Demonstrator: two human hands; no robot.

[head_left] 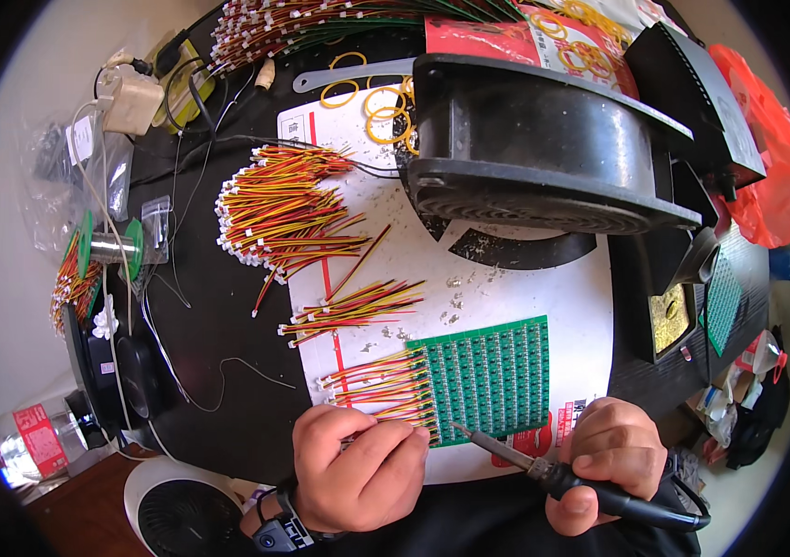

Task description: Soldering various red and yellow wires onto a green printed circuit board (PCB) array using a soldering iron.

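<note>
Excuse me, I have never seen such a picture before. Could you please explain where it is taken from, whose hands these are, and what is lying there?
There is no machine arm here: one person works with two bare hands. The wide round-edged camera sits on the person's head and looks down, so straight edges bend near the rim.

The right hand holds a soldering iron, its tip at the lower left part of a green circuit board. The left hand is at the wires along the board's left edge; its exact grip is hidden.

Beneath the board is a white sheet on a dark table. Farther up lie a pile of red and yellow wires, rubber bands and a large black fan.
</note>
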